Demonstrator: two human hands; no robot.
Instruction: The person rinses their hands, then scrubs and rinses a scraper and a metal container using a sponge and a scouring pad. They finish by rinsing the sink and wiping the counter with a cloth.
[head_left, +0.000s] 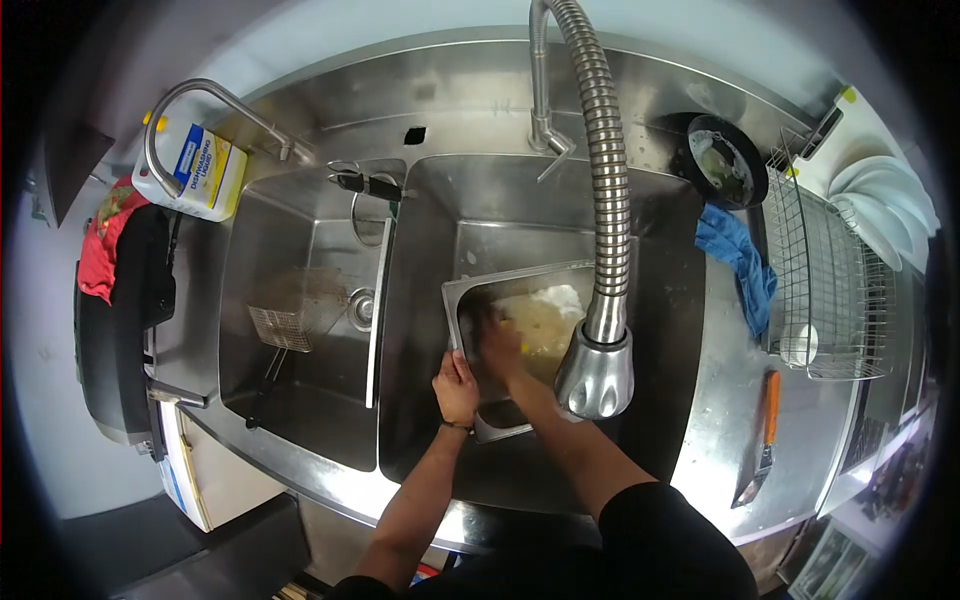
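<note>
While the left hand is gripping the left rim of the metal pan, the right hand is reaching down inside it, too blurry to tell if it is open or closed. The pan is sitting in the right sink and is holding cloudy water with white suds. The bendy tap is hanging over the pan's right side
</note>
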